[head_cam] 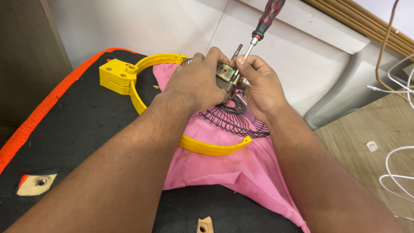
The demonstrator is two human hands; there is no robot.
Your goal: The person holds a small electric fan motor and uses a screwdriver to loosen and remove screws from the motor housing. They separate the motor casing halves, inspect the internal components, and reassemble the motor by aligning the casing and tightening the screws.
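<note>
Over pink cloth [224,168] on black mat [82,129], both my forearms reach forward, hands meeting at small metal motor [226,77]. My left hand [194,82] palm down, fingers curled round motor's left side, clamping it. My right hand [258,84] pinches screwdriver [261,28] shaft low, near tip, red-black handle tilted up and away. Motor sits above hub of black wire fan guard [235,118]. Yellow ring [142,86] curves around guard, partly under my left wrist.

Both hands — left hand [194,82], right hand [258,86] — grip a metal motor [226,75] over a wire grille [235,121], screwdriver [258,30] upright
</note>
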